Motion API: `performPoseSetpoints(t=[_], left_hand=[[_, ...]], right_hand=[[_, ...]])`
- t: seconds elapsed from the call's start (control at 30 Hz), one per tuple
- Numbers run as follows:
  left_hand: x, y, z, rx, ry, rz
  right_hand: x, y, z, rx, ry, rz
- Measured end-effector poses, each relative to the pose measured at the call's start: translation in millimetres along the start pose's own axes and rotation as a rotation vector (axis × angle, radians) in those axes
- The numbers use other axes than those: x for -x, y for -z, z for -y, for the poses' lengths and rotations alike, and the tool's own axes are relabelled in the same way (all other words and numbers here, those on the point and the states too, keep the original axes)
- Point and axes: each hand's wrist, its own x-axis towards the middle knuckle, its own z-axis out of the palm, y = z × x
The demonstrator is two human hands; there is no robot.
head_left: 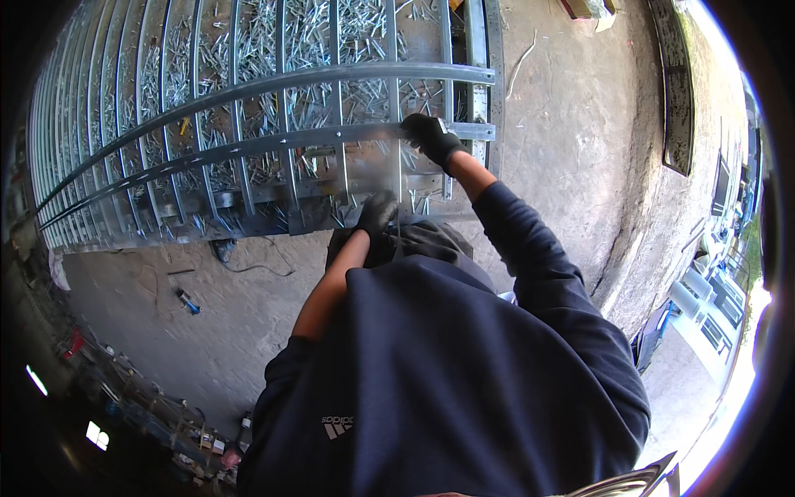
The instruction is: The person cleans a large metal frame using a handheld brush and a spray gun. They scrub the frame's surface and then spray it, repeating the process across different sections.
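A frame of galvanised metal bars lies before me, crossed by a long lower rail [310,137] and an upper rail [331,74]. My right hand [431,139], in a dark glove, is closed at the lower rail close to its right end, fingers curled over it. A small pale patch shows at that hand; its nature is unclear. My left hand [378,215], also gloved, is closed low by my lap, beside the bottom of a crossbar [397,170]. Just above it is a grey motion smear, so what it holds cannot be made out.
Heaps of loose metal fasteners [294,37] lie beneath and between the bars. On the concrete floor to the left are a blue-and-black tool [189,301] and a cable [261,269]. A dark weathered beam [676,91] lies at the right. Cluttered goods line the lower left.
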Motion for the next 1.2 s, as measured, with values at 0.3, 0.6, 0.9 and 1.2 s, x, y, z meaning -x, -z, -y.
performPoseSetpoints(t=[0.3, 0.6, 0.9, 1.2], left_hand=[[6.2, -13.9, -19.2, -0.02, 0.021, -0.132], [3.1, -22.1, 0.4, -0.16, -0.068, -0.244], [-8.7, -31.5, 26.7, -0.075, -0.066, -0.312], [-4.4, -18.0, 28.8, -0.192, -0.192, -0.18]], right_hand=[[-12.4, 25.2, 48.2, 0.559, 0.149, 0.058], [3.5, 13.0, 94.2, 0.884, 0.373, 0.175], [-23.7, 7.4, 89.4, 0.646, 0.124, 0.106], [-7.0, -16.5, 84.8, 1.08, 0.319, 0.263]])
